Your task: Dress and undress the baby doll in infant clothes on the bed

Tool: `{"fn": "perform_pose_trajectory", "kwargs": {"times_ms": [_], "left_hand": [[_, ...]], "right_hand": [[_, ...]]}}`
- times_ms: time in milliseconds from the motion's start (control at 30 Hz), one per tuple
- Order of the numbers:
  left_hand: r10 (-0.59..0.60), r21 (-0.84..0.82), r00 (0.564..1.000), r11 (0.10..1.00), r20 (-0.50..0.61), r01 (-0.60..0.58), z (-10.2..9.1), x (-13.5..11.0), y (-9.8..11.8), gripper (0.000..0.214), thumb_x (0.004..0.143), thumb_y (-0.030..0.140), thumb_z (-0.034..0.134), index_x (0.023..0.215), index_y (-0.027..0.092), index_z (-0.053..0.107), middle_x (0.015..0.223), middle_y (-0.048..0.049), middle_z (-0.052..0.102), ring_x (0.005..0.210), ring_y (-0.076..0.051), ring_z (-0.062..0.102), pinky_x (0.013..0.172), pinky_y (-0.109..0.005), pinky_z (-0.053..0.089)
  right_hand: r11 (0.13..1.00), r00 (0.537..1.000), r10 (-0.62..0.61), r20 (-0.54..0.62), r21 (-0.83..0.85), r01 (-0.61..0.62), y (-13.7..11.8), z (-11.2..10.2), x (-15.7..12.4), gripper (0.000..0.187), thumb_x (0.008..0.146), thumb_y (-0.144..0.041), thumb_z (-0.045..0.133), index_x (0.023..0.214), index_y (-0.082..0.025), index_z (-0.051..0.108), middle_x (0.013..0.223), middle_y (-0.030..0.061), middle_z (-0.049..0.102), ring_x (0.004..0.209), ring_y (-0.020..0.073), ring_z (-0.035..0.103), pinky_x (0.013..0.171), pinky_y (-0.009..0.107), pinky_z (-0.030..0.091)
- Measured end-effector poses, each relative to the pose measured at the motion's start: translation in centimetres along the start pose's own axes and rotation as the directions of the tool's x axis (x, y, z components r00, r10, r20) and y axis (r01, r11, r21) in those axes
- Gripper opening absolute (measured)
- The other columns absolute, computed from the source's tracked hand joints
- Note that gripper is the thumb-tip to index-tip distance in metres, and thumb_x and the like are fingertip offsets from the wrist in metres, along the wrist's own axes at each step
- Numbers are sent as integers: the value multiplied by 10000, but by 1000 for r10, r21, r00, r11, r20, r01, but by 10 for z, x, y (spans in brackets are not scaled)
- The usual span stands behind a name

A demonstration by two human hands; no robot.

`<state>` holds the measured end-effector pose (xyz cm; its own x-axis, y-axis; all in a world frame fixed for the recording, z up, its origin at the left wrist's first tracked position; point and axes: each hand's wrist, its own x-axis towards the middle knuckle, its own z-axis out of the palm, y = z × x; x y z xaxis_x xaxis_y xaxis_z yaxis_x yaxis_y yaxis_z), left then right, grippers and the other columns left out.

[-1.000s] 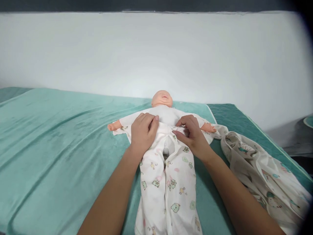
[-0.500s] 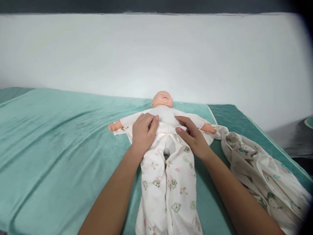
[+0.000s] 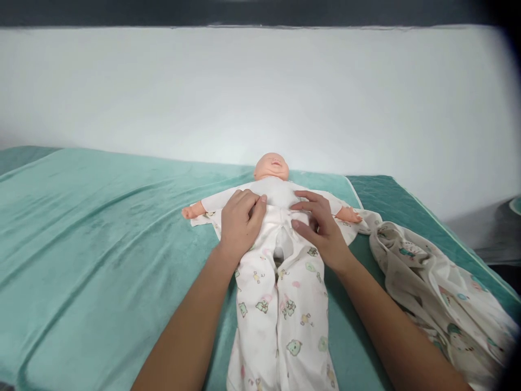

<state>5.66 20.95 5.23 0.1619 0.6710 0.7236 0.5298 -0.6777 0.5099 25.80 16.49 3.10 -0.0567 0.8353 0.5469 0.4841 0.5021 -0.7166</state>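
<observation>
A baby doll [image 3: 272,166] lies on its back, arms spread out, with a white cloth top [image 3: 277,191] on its upper body. Printed baby pants [image 3: 262,304] cover its legs and reach up to the belly; the crotch is split open. At the left side of the waistband my left hand [image 3: 241,221] is closed, fingers curled over the cloth and thumb along it. Over the right side of the waist, my right hand [image 3: 321,231] has its fingers apart, the tips at the waistband and belly. Whether those tips touch the cloth is hard to see.
A crumpled printed cloth [image 3: 435,288] lies to the right of the doll. Under everything spreads a green bed cover [image 3: 122,260], with a darker quilted green layer [image 3: 391,203] at right. A white wall [image 3: 260,92] stands behind the doll's head.
My right hand's fingers have spread wider and shifted slightly at the waist. My left hand stays at the waistband. The view has tilted a little.
</observation>
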Motion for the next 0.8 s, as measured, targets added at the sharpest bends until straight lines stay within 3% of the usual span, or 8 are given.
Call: {"fn": "perform_pose_trajectory", "kwargs": {"times_ms": [233, 367, 533, 800], "left_hand": [[183, 110, 983, 977, -10, -181, 0, -1, 2, 355, 964, 237, 497, 626, 207, 394, 552, 32, 389, 604, -137, 388, 619, -311, 330], [247, 99, 968, 965, -51, -241, 1, -4, 2, 388, 953, 215, 513, 601, 207, 351, 536, 47, 327, 545, -117, 341, 582, -305, 304], [225, 65, 972, 973, -72, -220, 0, -5, 1, 420, 956, 214, 518, 591, 205, 310, 514, 54, 323, 500, -96, 335, 539, -286, 280], [153, 138, 986, 980, -63, -143, -3, -8, -8, 475, 962, 276, 506, 559, 207, 265, 477, 55, 279, 460, -94, 309, 515, -292, 244]], "right_hand": [[984, 992, -53, 113, -165, 71, -6, -5, 1, 318, 835, -472, 723, 1052, -297, 570, 1499, 38, 403, 1340, 316, 371, 1029, 501, 407], [960, 989, -124, 75, -243, 139, -6, -4, 0, 284, 843, -472, 715, 953, -264, 556, 1422, 63, 450, 1267, 306, 405, 968, 463, 425], [901, 973, -231, 19, -373, 221, -4, -8, -1, 251, 906, -454, 631, 807, -230, 577, 1224, 78, 543, 1108, 289, 466, 940, 476, 378], [909, 974, -219, -61, -374, 181, 16, -27, -8, 399, 977, -354, 490, 612, -200, 531, 935, 66, 557, 910, 232, 451, 815, 424, 356]]}}
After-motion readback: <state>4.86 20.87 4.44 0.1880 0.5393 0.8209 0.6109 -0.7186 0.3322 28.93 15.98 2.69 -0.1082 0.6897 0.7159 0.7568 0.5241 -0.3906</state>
